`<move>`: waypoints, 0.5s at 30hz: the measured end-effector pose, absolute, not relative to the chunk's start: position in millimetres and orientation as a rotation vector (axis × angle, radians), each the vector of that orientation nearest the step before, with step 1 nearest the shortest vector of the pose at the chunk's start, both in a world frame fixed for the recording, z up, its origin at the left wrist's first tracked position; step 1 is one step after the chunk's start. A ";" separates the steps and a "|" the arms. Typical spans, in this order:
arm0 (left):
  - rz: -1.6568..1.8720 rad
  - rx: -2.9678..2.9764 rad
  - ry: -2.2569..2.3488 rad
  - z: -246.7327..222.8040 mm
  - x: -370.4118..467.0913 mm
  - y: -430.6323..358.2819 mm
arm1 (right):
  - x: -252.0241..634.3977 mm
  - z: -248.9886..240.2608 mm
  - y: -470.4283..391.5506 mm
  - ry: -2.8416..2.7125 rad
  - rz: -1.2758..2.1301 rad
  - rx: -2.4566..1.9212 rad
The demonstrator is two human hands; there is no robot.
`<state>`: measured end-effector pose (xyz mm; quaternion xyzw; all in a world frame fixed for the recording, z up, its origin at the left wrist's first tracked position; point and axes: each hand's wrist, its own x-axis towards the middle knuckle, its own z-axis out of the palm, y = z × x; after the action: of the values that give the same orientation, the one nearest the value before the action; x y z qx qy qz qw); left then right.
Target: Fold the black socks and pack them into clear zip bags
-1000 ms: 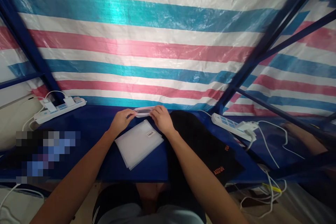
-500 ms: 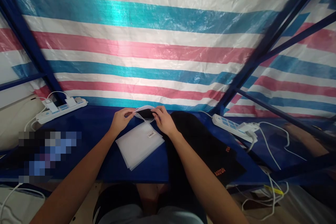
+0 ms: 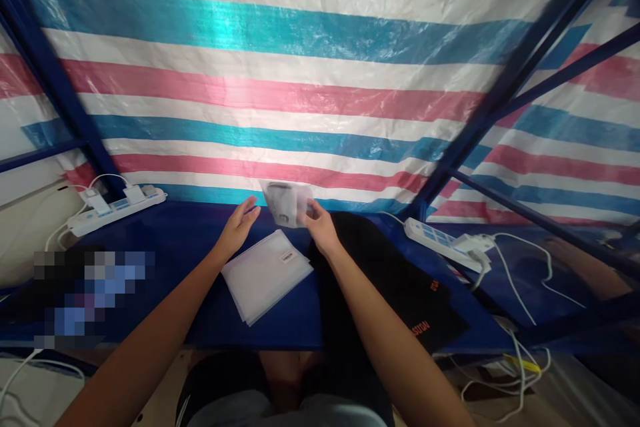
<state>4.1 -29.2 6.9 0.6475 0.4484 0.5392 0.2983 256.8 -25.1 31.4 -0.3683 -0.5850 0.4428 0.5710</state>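
My right hand (image 3: pixel 320 225) grips the right side of a small translucent plastic bag (image 3: pixel 284 203), raised at the table's far edge. Something dark shows inside the bag, too blurred to name. To its left, my left hand (image 3: pixel 242 221) is apart from the bag, fingers stretched out and holding nothing. Below and between the hands lies a stack of translucent plastic bags (image 3: pixel 267 277) with a small printed label on top. Black cloth (image 3: pixel 370 260) with orange lettering lies right of the stack, partly under my right forearm.
White power strips with plugs lie at the left (image 3: pixel 117 210) and right (image 3: pixel 445 243) of the blue table (image 3: pixel 200 340). A blurred-out patch (image 3: pixel 95 293) covers something at left. Blue metal posts and a striped tarp (image 3: pixel 280 107) stand behind. Another person's arm (image 3: pixel 590 267) shows at far right.
My left hand has let go of the bag and opened. My right hand has turned the bag, which now stands flatter and faces me. The stack lies almost where it was.
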 end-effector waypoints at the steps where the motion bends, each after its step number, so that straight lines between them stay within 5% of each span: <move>1: 1.370 1.743 1.138 8.3 4.8 -31.1 | 255.4 33.7 -29.1 -1.344 1.144 -0.834; 6: 1.280 1.858 1.070 19.3 10.8 -45.9 | 247.6 40.8 -45.7 -1.323 1.465 -0.760; 15: 1.511 1.748 1.238 20.8 4.3 -41.0 | 245.7 35.4 -41.0 -1.120 1.434 -0.767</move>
<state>4.3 -41.0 20.8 0.6445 0.4563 0.5571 0.2571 245.7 -41.0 35.4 -0.3242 -0.4735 0.6061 0.5508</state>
